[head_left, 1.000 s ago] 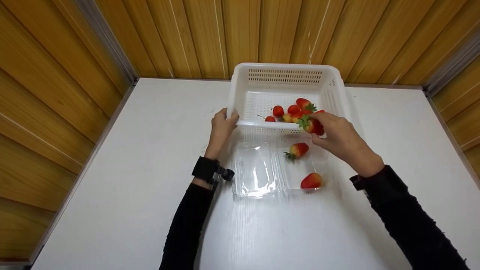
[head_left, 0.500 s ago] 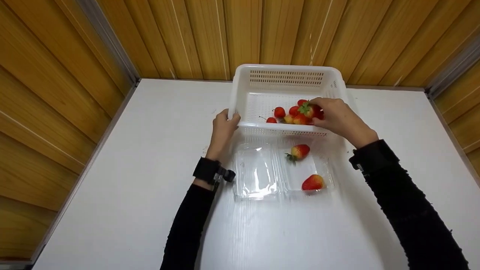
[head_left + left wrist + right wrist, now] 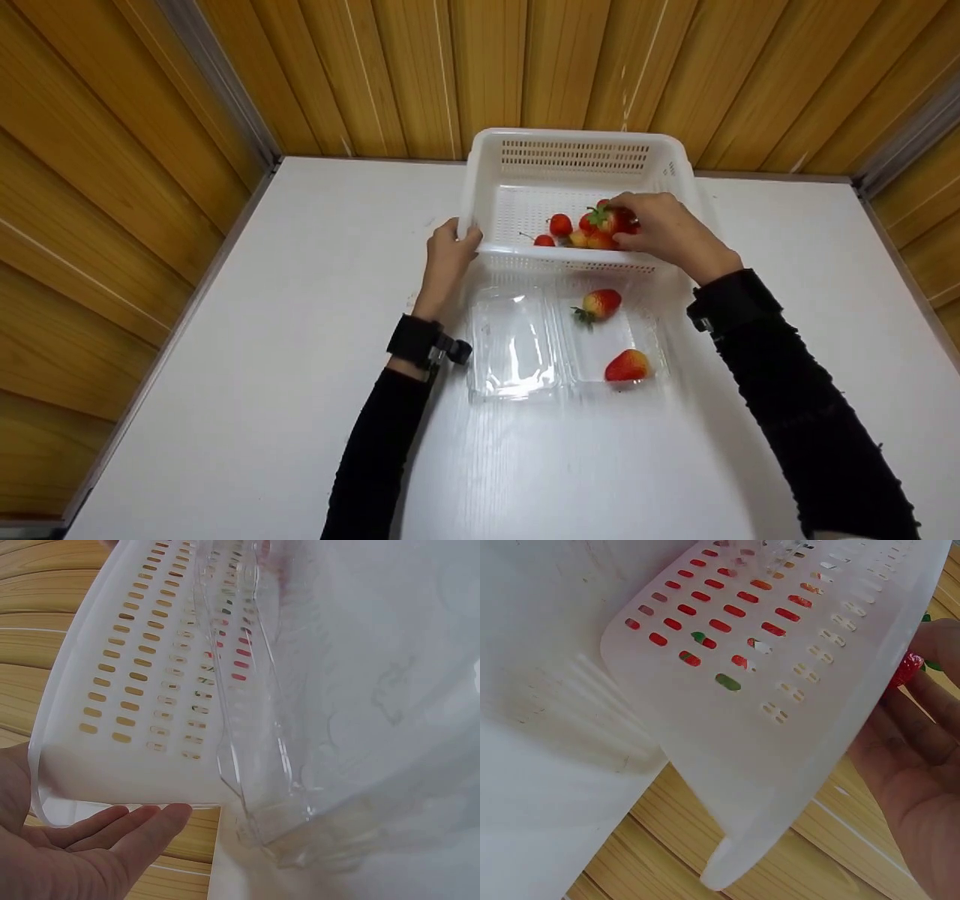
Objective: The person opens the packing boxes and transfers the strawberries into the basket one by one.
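Note:
At the front left corner of a white plastic basket [image 3: 555, 253], my left hand [image 3: 448, 262] grips the rim. In the left wrist view its fingers [image 3: 154, 835] lie along the outside of the wall. My right hand [image 3: 667, 232] reaches over the basket's front rim and holds a red strawberry [image 3: 607, 220] with green leaves, low above the other fruit. In the right wrist view that strawberry [image 3: 907, 669] shows only partly behind the basket wall. Beside it in the basket lie a round red fruit [image 3: 560, 225] and a stemmed cherry [image 3: 544, 241]; more fruit is partly hidden by the hand.
An opened clear plastic clamshell box [image 3: 562, 352] lies in front of the basket. Its right half holds two strawberries, one [image 3: 602, 304] near the back and another [image 3: 628, 365] near the front. Wood-patterned panels [image 3: 420, 75] stand behind the white table [image 3: 300, 315].
My right hand has carried the strawberry from above the front rim back into the basket and slightly left. My left hand stays on the corner.

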Demonstrator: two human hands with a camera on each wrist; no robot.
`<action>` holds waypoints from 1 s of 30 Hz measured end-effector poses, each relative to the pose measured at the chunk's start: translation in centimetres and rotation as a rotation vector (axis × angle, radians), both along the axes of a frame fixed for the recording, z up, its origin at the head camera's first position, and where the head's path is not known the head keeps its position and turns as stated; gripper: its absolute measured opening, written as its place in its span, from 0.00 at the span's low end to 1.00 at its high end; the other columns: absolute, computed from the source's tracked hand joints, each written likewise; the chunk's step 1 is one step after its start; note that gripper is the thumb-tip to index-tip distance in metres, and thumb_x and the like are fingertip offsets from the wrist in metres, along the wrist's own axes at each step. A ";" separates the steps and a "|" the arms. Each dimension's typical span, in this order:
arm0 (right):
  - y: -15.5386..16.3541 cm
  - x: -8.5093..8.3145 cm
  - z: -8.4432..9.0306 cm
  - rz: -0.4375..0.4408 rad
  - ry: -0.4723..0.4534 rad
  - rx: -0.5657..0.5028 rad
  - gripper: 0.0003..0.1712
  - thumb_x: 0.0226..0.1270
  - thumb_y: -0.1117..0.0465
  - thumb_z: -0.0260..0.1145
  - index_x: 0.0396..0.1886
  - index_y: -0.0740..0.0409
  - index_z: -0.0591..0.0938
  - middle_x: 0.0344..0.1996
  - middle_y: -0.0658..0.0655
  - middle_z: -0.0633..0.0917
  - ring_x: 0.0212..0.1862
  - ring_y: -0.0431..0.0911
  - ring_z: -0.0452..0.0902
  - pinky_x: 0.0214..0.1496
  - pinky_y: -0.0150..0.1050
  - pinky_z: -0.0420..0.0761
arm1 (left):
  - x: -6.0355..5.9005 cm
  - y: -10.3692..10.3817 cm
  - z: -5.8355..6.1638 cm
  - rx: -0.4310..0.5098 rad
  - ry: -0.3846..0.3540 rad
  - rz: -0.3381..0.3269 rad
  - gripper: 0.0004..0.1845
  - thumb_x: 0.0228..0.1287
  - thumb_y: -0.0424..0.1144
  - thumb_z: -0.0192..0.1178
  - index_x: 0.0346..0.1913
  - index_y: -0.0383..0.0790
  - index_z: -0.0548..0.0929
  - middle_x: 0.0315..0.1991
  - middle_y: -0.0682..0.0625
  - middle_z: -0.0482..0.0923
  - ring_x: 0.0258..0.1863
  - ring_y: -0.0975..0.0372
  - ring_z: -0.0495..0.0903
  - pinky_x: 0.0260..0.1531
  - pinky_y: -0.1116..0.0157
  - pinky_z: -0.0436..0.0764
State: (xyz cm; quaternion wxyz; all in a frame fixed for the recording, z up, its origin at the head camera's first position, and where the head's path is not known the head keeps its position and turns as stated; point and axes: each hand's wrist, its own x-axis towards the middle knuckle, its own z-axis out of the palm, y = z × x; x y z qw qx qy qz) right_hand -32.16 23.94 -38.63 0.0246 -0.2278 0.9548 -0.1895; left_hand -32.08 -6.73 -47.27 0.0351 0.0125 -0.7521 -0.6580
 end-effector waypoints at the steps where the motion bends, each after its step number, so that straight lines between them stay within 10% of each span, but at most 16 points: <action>1: -0.1 0.0 0.0 -0.005 -0.007 0.003 0.26 0.58 0.64 0.68 0.57 0.62 0.75 0.49 0.62 0.81 0.49 0.54 0.75 0.56 0.52 0.76 | 0.0 0.0 0.0 -0.008 -0.001 0.006 0.17 0.61 0.38 0.54 0.48 0.29 0.78 0.47 0.41 0.79 0.46 0.61 0.77 0.42 0.65 0.81; 30: -2.2 -0.6 -0.6 0.053 -0.031 0.016 0.22 0.57 0.65 0.70 0.52 0.62 0.79 0.47 0.62 0.83 0.49 0.53 0.76 0.55 0.50 0.76 | 0.0 0.1 0.2 -0.043 -0.002 0.041 0.13 0.60 0.38 0.54 0.43 0.32 0.79 0.43 0.45 0.80 0.42 0.61 0.78 0.38 0.66 0.82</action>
